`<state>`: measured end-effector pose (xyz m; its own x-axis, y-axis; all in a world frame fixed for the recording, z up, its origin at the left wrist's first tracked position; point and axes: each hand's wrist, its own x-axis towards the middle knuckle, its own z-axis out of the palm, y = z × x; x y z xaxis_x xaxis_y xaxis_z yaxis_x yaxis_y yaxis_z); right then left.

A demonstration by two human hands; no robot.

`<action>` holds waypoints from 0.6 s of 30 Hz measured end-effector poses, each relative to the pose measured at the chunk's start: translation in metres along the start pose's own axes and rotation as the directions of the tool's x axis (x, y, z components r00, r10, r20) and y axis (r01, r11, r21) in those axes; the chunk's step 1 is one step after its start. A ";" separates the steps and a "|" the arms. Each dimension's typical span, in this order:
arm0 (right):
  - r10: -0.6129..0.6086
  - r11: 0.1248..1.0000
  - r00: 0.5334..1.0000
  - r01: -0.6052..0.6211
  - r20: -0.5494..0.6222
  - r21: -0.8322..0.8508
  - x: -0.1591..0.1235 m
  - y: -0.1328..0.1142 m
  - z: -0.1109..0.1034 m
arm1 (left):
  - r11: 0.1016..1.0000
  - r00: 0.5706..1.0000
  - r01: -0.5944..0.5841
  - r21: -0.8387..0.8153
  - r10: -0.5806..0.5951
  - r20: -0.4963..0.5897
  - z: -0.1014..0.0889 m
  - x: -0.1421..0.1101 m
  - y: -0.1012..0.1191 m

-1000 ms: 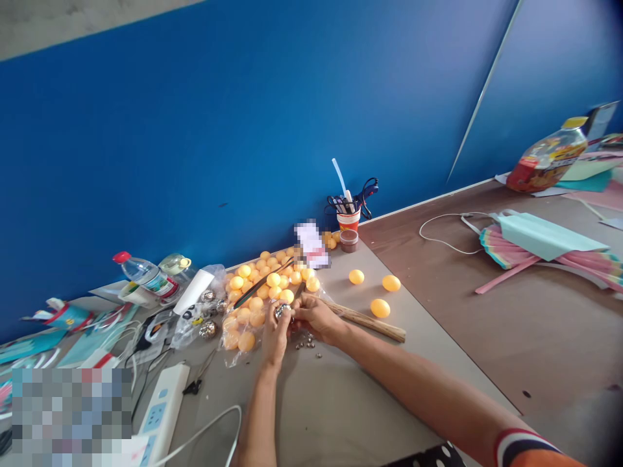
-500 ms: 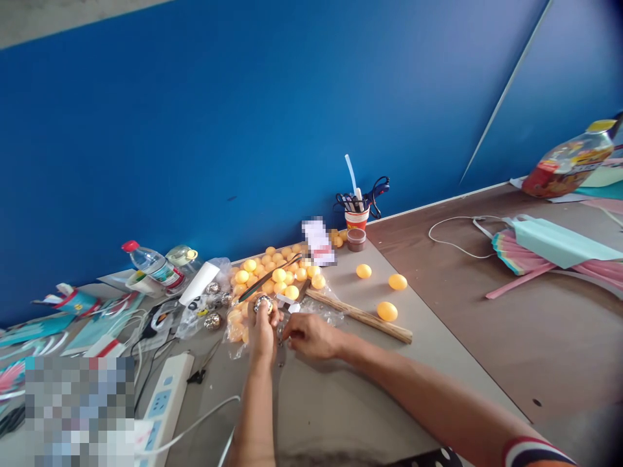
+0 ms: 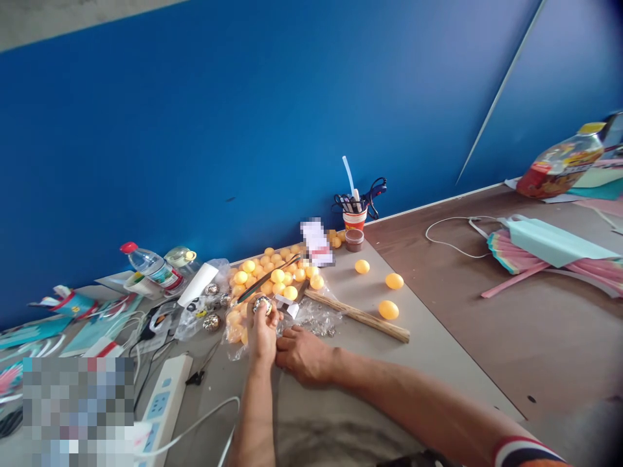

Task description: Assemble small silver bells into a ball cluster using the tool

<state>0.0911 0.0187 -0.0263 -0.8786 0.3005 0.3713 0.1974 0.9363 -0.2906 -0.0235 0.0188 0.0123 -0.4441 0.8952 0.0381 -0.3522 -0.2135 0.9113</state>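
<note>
My left hand (image 3: 264, 337) is closed around a shiny silver-studded ball (image 3: 263, 305), the thumb lying over its front. Close beside it, my right hand (image 3: 304, 355) rests low on the grey table with its fingers curled down. Its fingertips are hidden, so what they hold, if anything, does not show. Just beyond both hands is a spread of orange balls (image 3: 277, 275), partly in a clear plastic bag (image 3: 238, 350). Small shiny bits (image 3: 324, 324) lie on clear plastic beyond my right hand. Tweezers (image 3: 265, 282) rest across the orange balls.
A hammer's wooden handle (image 3: 360, 316) slants to the right, near three loose orange balls (image 3: 388, 309). More silver-studded balls (image 3: 211, 322) lie left. A power strip (image 3: 168, 395), a bottle (image 3: 153, 267), a paper cup of tools (image 3: 355, 220) and a small tub (image 3: 354, 240) surround the area.
My right hand has come down and slightly left onto the table, its fingers now curled out of sight. My left hand keeps the ball in nearly the same place.
</note>
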 end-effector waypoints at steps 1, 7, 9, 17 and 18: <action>0.029 0.998 0.999 -0.028 -0.016 0.048 -0.001 0.000 -0.003 | 1.000 1.000 0.011 0.001 -0.011 0.011 0.000 0.000 0.000; 0.520 0.730 0.838 -0.335 -0.167 0.595 -0.002 0.015 -0.020 | 0.994 0.994 0.100 -0.032 -0.098 0.053 0.001 -0.001 -0.001; 0.683 0.498 0.725 -0.377 -0.086 0.781 0.001 0.022 -0.023 | 0.992 0.992 0.110 -0.054 -0.106 0.069 0.002 -0.002 -0.001; 0.684 0.021 0.729 -0.019 -0.001 1.000 0.007 0.031 -0.035 | 0.983 0.973 0.172 -0.071 -0.158 0.166 0.004 -0.004 -0.002; 0.681 -0.020 0.732 0.006 0.010 1.000 0.007 0.031 -0.036 | 0.980 0.970 0.181 -0.077 -0.165 0.178 0.004 -0.004 -0.002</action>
<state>0.1062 0.0563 -0.0012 -0.5126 0.8561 0.0653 -0.4439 -0.1992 -0.8737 -0.0174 0.0172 0.0122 -0.2255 0.9734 -0.0405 -0.4893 -0.0772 0.8687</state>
